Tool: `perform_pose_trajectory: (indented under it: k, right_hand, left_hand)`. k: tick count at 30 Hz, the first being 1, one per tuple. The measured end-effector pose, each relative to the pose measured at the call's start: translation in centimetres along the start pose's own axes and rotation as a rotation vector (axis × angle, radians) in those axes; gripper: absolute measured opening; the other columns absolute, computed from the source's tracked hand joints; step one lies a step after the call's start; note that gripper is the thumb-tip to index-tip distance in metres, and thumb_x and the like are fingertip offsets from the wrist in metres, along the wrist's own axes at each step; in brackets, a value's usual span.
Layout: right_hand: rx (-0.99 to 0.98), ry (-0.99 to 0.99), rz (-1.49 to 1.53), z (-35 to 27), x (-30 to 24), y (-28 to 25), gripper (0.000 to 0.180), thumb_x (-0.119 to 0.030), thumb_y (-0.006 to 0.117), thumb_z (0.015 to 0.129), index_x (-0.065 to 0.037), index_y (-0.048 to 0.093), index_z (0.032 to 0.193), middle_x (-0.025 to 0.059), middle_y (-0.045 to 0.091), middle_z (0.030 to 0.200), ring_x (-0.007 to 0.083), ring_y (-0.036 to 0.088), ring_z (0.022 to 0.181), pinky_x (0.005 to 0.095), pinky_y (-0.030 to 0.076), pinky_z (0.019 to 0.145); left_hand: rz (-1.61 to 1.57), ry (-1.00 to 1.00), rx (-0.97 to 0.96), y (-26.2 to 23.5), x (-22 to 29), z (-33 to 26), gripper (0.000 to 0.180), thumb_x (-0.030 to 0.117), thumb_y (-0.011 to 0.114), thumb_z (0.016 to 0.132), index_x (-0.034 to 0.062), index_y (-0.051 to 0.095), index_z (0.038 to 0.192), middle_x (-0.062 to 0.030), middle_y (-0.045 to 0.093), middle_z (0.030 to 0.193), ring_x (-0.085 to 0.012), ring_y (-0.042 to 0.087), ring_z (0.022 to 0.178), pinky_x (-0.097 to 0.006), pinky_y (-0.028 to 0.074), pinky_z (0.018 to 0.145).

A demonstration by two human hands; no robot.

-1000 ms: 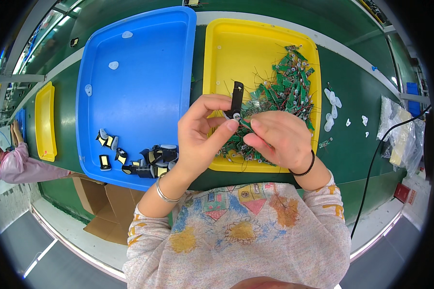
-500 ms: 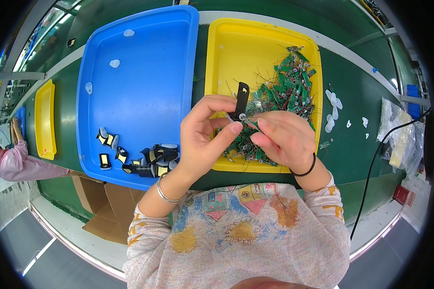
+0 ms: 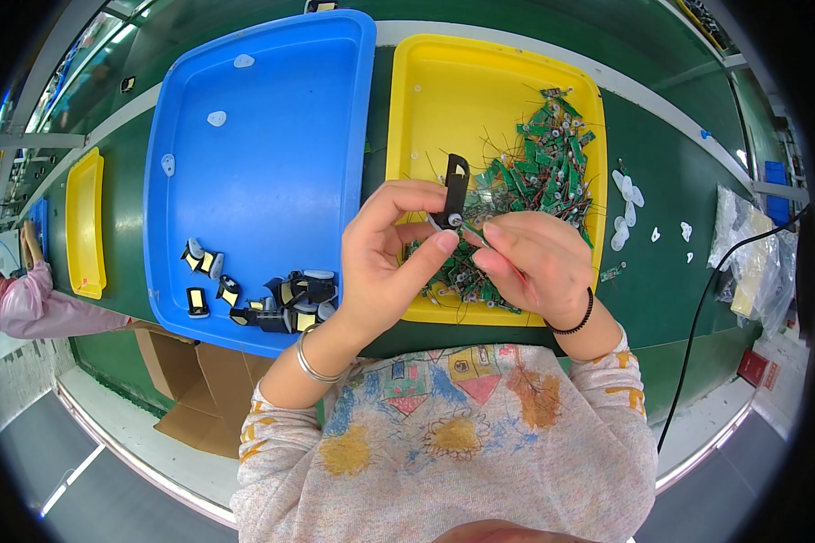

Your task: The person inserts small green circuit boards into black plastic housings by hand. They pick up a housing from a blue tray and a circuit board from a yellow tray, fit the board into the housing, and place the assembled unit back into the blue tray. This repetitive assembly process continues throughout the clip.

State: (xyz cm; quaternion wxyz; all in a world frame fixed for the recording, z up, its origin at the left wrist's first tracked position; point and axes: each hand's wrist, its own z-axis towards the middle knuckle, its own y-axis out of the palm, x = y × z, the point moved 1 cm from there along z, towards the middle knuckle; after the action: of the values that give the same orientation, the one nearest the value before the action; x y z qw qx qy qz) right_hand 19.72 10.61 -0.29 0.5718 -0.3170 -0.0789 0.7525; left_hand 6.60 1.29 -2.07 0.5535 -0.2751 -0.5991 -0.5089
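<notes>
My left hand (image 3: 380, 249) pinches a black plastic housing (image 3: 457, 184) upright between thumb and fingers, above the near part of the yellow tray (image 3: 444, 68). A small round metallic piece (image 3: 455, 220) shows at the housing's lower end. Right beside it, my right hand (image 3: 545, 262) is closed on a small green circuit board (image 3: 474, 237), mostly covered by the fingertips, with thin red wire along the fingers. Whether board and housing are joined I cannot tell. Many wired green circuit boards (image 3: 552, 158) lie heaped in the tray beneath and beyond my hands.
On the left a blue tray (image 3: 254, 181) holds several black housings (image 3: 299, 294) and translucent pieces (image 3: 216, 119). More white pieces (image 3: 628, 190), a plastic bag (image 3: 747, 253) and a black cable (image 3: 697, 317) are at right. A co-worker in pink (image 3: 50, 303) sits far left, near a cardboard box (image 3: 199, 389).
Both hands stay nearly in place; the right fingers shift slightly, and more red wire shows along them. Black pieces beyond the trays have moved a little to the left.
</notes>
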Motion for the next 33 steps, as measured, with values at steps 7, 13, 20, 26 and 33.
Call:
perform_pose_trajectory:
  k: [7,13,20,26,33]
  right_hand:
    - [0.002,-0.011,-0.007,-0.1,0.0,0.2,0.031,-0.006,0.076,0.062,0.000,0.059,0.088,0.0074,0.062,0.070,0.0179,0.060,0.058,0.0250,0.049,0.047]
    - [-0.002,0.031,0.067,-0.3,-0.1,0.5,0.027,-0.008,0.075,0.063,0.000,0.060,0.085,0.0069,0.061,0.067,0.0179,0.059,0.055,0.0247,0.048,0.047]
    - [0.016,0.091,0.114,0.1,0.2,1.0,0.017,-0.007,0.071,0.066,-0.001,0.060,0.077,0.0069,0.058,0.062,0.0193,0.055,0.050,0.0259,0.043,0.042]
    - [-0.099,0.283,0.167,0.1,0.5,1.1,0.009,-0.008,0.066,0.072,-0.003,0.059,0.074,0.0065,0.056,0.061,0.0197,0.054,0.050,0.0273,0.041,0.044]
    - [-0.103,0.435,0.289,-0.3,1.0,0.9,0.007,-0.008,0.062,0.075,-0.003,0.057,0.074,0.0073,0.057,0.063,0.0223,0.056,0.053,0.0288,0.042,0.048]
  left_hand:
    - [0.000,-0.002,0.009,-0.1,0.0,0.0,0.020,-0.003,0.057,0.077,-0.0019,0.052,0.097,-0.0099,0.050,0.102,-0.0156,0.053,0.095,-0.028,0.047,0.081]
    - [-0.059,-0.019,-0.010,0.0,0.0,-0.1,0.017,-0.004,0.053,0.080,-0.0020,0.050,0.096,-0.0086,0.048,0.100,-0.0142,0.051,0.092,-0.028,0.045,0.081]
    - [-0.114,0.001,-0.076,-0.4,-0.1,-0.1,0.013,0.000,0.049,0.082,-0.0025,0.047,0.095,-0.0076,0.048,0.094,-0.0125,0.050,0.086,-0.026,0.044,0.078]
    - [-0.138,-0.049,-0.080,-0.6,0.2,0.1,0.013,0.003,0.051,0.082,-0.0021,0.047,0.094,-0.0076,0.049,0.095,-0.0130,0.049,0.088,-0.026,0.044,0.078]
    - [-0.108,-0.079,-0.118,-0.9,0.8,0.4,0.015,0.000,0.060,0.077,-0.0003,0.050,0.089,-0.0120,0.051,0.109,-0.0135,0.050,0.098,-0.026,0.046,0.080]
